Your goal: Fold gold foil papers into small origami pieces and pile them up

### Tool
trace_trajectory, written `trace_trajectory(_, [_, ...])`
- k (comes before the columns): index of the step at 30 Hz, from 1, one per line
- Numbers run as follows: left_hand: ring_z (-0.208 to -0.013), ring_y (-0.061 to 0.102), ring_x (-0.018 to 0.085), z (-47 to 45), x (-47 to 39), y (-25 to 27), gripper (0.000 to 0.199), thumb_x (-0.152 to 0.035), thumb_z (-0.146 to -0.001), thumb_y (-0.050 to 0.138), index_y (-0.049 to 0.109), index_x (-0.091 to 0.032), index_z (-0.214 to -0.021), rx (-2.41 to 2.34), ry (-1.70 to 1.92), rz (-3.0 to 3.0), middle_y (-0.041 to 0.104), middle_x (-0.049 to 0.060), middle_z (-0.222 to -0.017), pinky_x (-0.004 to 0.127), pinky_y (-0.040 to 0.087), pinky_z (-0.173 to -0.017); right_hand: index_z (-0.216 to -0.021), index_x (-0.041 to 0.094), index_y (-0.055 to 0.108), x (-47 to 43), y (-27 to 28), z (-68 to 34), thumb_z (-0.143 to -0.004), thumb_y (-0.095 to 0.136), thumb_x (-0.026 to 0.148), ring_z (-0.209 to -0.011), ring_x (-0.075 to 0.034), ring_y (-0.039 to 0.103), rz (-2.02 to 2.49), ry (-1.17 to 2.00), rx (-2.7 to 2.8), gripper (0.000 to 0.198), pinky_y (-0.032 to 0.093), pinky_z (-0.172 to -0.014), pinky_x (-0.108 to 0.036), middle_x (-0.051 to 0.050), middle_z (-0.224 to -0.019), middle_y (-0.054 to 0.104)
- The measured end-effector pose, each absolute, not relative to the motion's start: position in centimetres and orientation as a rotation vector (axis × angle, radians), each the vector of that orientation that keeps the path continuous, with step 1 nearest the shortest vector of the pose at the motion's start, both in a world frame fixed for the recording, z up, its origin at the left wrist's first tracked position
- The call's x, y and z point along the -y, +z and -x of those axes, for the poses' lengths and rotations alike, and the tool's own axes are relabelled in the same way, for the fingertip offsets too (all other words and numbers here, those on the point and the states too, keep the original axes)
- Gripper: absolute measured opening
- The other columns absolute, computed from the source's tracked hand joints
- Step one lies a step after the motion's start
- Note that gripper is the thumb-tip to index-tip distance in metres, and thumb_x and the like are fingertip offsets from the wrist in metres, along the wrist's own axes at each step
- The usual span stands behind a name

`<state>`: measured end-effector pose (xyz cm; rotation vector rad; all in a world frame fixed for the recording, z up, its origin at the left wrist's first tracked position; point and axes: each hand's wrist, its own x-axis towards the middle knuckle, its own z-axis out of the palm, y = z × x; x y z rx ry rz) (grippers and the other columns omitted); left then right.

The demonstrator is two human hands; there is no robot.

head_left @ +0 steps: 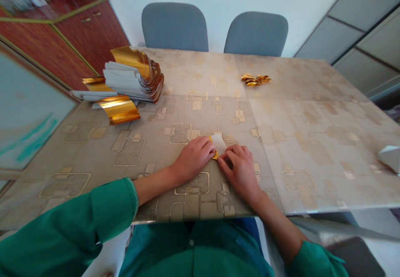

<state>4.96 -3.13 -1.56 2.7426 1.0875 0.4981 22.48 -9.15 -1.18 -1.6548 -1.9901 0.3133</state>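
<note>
A small sheet of gold foil paper (218, 143), white side up with a folded gold edge, lies on the table between my hands. My left hand (198, 154) is closed over its left side, fingers curled on the gold fold. At its lower right corner, the thumb and forefinger of my right hand (239, 166) pinch the paper near the gold tip. My fingers cover part of the sheet. Off to the left, a thick stack of gold foil paper (125, 81) with white backs stands curled, and one loose gold sheet (120, 109) lies in front of it.
Folded gold pieces (255, 80) lie towards the back of the patterned table (290, 123). A white paper object (390, 158) is at the right edge. Two grey chairs (175, 27) stand behind the table, beside a reddish wooden cabinet (90, 31) at the left.
</note>
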Motion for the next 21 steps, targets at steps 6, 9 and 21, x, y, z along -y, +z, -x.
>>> trace_trajectory(6, [-0.086,0.053,0.021,-5.2,2.8,-1.7,0.019,-0.027,-0.100,0.047,0.057,-0.016,-0.088,-1.151,0.395,-2.751,0.059,0.005,-0.091,0.033,0.044,-0.077,-0.076,0.020,0.061,9.1,-1.1,-22.1,-0.088,0.064,0.028,-0.091,-0.024,0.050,1.715,0.244,2.016,0.015,0.036,-0.082,-0.038,-0.005,-0.091,0.061])
trace_trajectory(9, [-0.086,0.054,0.021,-5.4,2.8,-1.7,0.019,-0.028,-0.100,0.048,0.057,-0.016,-0.088,-1.179,0.372,-2.765,0.059,0.005,-0.091,0.033,0.044,-0.075,-0.076,0.020,0.060,9.1,-1.1,-21.9,-0.088,0.063,0.027,-0.091,-0.024,0.050,1.752,0.226,2.011,0.015,0.036,-0.082,-0.038,-0.005,-0.091,0.061])
trace_trajectory(21, [-0.085,0.055,0.022,-5.4,2.8,-1.9,0.019,-0.029,-0.099,0.049,0.055,-0.016,-0.086,-1.186,0.428,-2.756,0.058,0.005,-0.088,0.033,0.045,-0.073,-0.078,0.022,0.057,8.8,-1.4,-21.4,-0.087,0.060,0.025,-0.091,-0.026,0.049,1.834,0.219,1.984,0.010,0.035,-0.079,-0.040,-0.006,-0.091,0.059])
